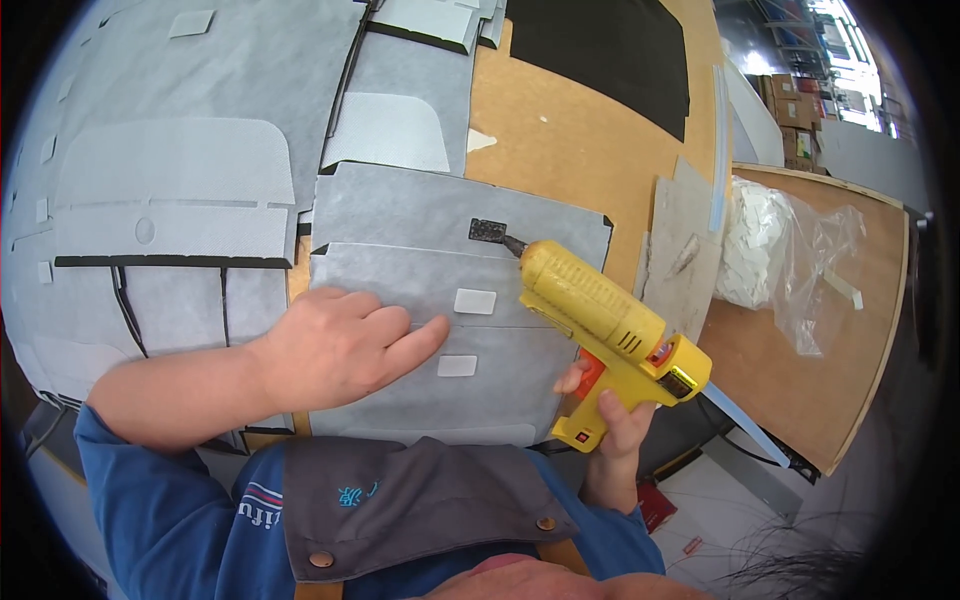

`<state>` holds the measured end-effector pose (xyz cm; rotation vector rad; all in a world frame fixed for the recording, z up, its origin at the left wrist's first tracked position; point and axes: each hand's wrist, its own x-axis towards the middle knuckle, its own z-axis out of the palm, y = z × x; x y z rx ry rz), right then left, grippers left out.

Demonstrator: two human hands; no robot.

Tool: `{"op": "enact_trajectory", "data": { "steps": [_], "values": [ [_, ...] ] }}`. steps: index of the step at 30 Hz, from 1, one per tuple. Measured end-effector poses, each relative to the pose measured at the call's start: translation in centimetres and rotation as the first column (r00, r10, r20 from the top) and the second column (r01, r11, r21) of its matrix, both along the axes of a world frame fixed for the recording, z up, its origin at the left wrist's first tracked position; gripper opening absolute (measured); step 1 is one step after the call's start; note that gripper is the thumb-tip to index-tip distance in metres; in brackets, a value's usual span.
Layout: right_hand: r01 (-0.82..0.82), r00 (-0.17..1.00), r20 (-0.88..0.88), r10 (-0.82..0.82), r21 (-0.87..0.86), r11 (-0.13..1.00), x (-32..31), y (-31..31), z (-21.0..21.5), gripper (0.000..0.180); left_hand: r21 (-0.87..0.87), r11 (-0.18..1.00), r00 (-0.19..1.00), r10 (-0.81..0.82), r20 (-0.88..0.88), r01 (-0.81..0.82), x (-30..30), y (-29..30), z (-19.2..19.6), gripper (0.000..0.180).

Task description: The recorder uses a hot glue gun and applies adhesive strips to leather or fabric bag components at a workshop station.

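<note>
Right hand (pixel 622 428) grips glue gun (pixel 600 305), nozzle (pixel 514 245) toward ten o'clock by black patch (pixel 488 231); left hand (pixel 345 345) curled, can't tell if holding. Slip could smear panel (pixel 520 380).

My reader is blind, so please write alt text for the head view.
A person's right hand holds a yellow glue gun, its nozzle at a small black patch on a grey panel; the left hand is over the panel.
</note>
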<state>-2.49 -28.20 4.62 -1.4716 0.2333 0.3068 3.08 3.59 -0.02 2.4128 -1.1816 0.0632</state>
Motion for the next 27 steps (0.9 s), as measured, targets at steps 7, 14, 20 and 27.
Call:
{"op": "enact_trajectory", "data": {
  "steps": [7, 14, 20, 27],
  "values": [
    [-0.015, 1.000, 0.012, 0.015, 0.004, 1.000, 0.3, -0.2, -0.2, 0.051, 0.006, 1.000, 1.000, -0.001, -0.017, 0.001, 0.1, -0.1, 0.0, 0.041],
    [-0.030, 1.000, -0.004, 0.031, 0.043, 0.999, 0.2, -0.5, -0.1, 0.051, -0.046, 0.999, 1.000, -0.005, 0.018, 0.006, 0.4, -0.7, 0.4, 0.037],
    [0.040, 0.999, -0.038, -0.025, 0.487, 0.872, -1.3, -3.3, -2.3, 0.054, -0.031, 0.999, 0.999, 0.022, 0.041, -0.020, 0.3, -0.7, 0.0, 0.037],
    [0.271, 0.912, -0.003, -0.410, 0.756, 0.596, -4.1, -9.3, -2.3, 0.047, -0.075, 0.994, 0.996, 0.088, 0.025, -0.086, -0.5, -1.0, 0.5, 0.031]
  ]
}}
